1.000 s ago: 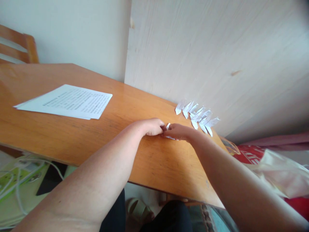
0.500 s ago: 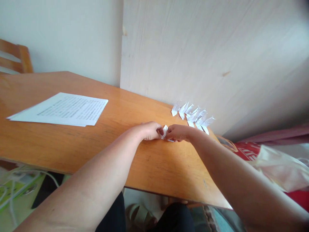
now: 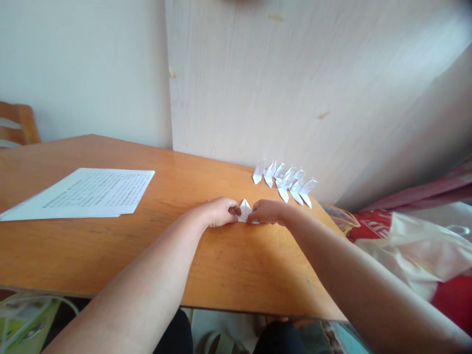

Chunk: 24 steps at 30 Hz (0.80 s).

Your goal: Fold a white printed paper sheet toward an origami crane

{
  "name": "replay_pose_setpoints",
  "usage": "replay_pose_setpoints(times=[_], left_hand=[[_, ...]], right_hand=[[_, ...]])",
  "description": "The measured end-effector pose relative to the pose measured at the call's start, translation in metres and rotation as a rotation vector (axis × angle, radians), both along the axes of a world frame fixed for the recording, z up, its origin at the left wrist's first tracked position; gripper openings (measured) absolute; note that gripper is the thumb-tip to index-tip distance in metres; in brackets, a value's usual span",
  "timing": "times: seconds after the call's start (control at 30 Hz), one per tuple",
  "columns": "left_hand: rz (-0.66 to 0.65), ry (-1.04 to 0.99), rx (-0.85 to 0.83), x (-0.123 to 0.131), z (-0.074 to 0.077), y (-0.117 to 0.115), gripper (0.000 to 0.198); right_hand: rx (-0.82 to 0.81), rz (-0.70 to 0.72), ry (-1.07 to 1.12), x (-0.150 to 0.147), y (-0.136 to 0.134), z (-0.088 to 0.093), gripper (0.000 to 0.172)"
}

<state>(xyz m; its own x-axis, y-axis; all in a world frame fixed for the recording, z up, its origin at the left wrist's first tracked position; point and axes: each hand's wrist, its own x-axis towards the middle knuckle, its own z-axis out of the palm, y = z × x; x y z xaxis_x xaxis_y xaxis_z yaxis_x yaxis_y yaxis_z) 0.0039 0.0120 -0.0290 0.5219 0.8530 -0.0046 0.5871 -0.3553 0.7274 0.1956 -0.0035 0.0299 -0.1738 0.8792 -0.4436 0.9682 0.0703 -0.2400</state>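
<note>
My left hand [image 3: 218, 212] and my right hand [image 3: 266, 212] meet on the wooden table [image 3: 110, 246], fingers pinched together on a small white folded paper piece [image 3: 244, 210] that rests on the tabletop between them. Its pointed tip sticks up between my fingertips. Just beyond my right hand, a row of several similar folded paper pieces [image 3: 283, 179] lies along the foot of the pale wood panel [image 3: 295, 88].
A stack of printed sheets [image 3: 84, 192] lies on the table's left side. A wooden chair back [image 3: 16, 125] shows at far left. To the right of the table are a clear plastic bag [image 3: 416, 246] and red fabric [image 3: 372, 226]. Below left lies a green item with white cords [image 3: 22, 319].
The view has tilted and shifted, so the table sits lower in frame. The folded piece between my fingers shows more now, its tip raised; both hands stay together at the same spot.
</note>
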Motion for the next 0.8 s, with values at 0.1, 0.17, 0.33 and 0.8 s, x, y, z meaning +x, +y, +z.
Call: replay_pose_setpoints(times=[0.1,0.17,0.33,0.8], left_hand=[[-0.003,0.007,-0.002,-0.001,0.002,-0.002,0.030],[-0.004,0.013,-0.004,-0.002,0.003,-0.004,0.030],[-0.008,0.020,-0.014,-0.004,0.006,-0.005,0.032],[0.007,-0.025,-0.120,-0.008,0.009,-0.011,0.037]], right_hand=[[0.018,-0.009,0.029,0.005,-0.003,0.001,0.014],[0.023,-0.003,0.066,0.010,-0.003,-0.001,0.011],[0.013,-0.004,0.191,0.021,-0.003,-0.008,0.013],[0.010,-0.001,0.398,0.033,-0.002,-0.023,0.010]])
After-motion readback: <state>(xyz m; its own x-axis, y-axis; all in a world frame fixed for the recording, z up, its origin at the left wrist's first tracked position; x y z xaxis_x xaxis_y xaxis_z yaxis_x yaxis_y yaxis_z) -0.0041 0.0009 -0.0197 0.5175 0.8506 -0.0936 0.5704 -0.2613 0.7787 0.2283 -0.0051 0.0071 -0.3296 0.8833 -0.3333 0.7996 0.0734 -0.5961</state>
